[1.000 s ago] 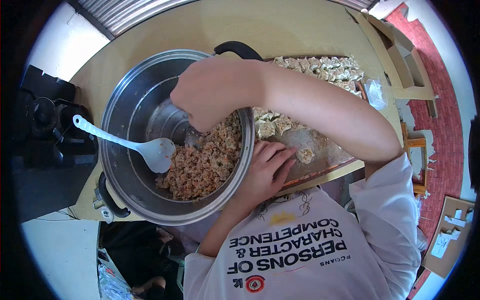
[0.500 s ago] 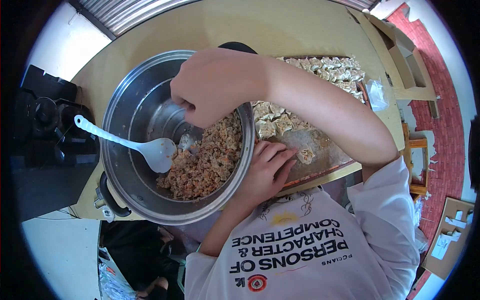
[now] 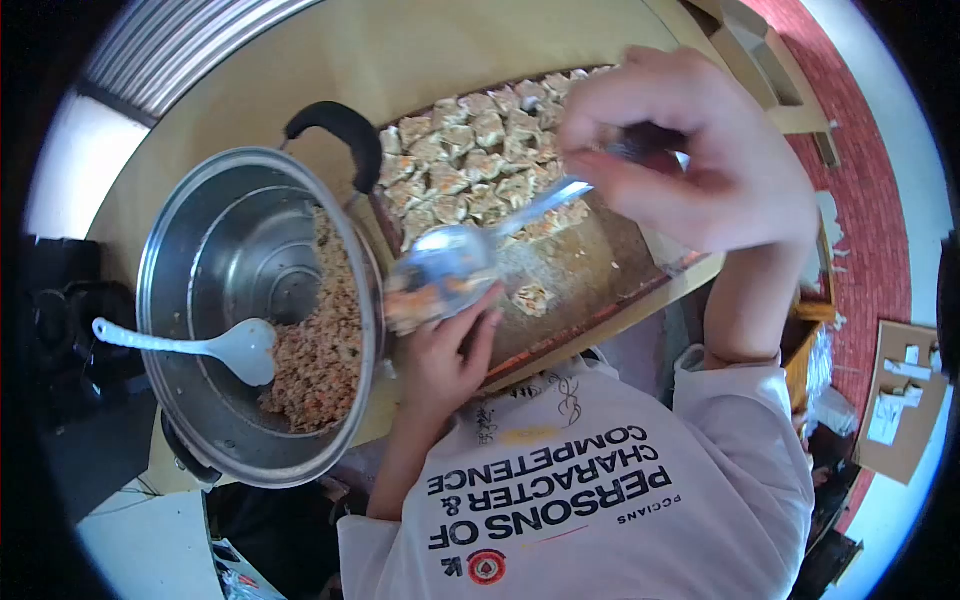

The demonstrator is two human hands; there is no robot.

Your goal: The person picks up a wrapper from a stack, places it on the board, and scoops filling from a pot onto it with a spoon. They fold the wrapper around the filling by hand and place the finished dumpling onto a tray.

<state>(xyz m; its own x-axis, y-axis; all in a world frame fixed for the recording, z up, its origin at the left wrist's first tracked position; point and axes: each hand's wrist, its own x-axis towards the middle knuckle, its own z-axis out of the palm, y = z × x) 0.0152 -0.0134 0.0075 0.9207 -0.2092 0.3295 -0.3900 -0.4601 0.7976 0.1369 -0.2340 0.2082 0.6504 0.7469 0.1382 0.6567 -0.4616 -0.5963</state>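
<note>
My right hand (image 3: 700, 160) grips a metal spoon (image 3: 450, 255), its fingers curled round the handle. The spoon's bowl is over my left hand (image 3: 445, 360), which is cupped around a dumpling wrapper with orange-brown filling (image 3: 408, 308). Motion blur and the spoon hide most of the wrapper. Left of that hand stands a large metal pot (image 3: 160, 300), tilted in view, with minced filling (image 3: 320, 370) along its right side. A white ladle (image 3: 190, 345) rests in the pot. One shaped dumpling (image 3: 531, 298) sits apart on the tray, close to my left fingers.
Rows of dumplings (image 3: 480, 150) cover the far part of the brown-rimmed tray (image 3: 600, 250). The pot's black handle (image 3: 350, 135) sticks up beside the tray. A cardboard box (image 3: 765, 60) is at the far right, and black equipment (image 3: 60, 370) stands at the left.
My right hand has moved from over the pot to the right, bringing the spoon over my left hand. My left hand has lifted off the tray's edge. The view has shifted.
</note>
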